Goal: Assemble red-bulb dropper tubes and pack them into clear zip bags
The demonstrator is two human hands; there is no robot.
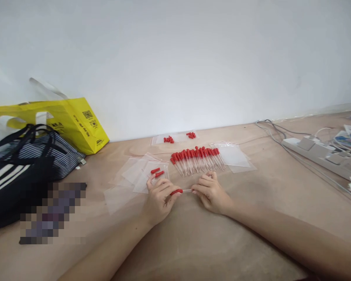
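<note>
My left hand (160, 199) pinches a red rubber bulb (176, 191) between thumb and fingers. From the bulb a thin clear tube (187, 191) runs right into the closed fingertips of my right hand (209, 192). Bulb and tube are joined end to end and lie level. Just beyond my left hand, two loose red bulbs (159, 173) rest on clear plastic bags (140, 177). Behind my hands is a row of several clear droppers with red bulbs (197, 158), their bulbs pointing away from me.
Farther back, small piles of red bulbs (169, 139) lie on clear plastic. Another clear bag (236, 157) is right of the row. A yellow bag (76, 121) and black bag (20, 183) stand left; a power strip (318, 154) with cables lies right.
</note>
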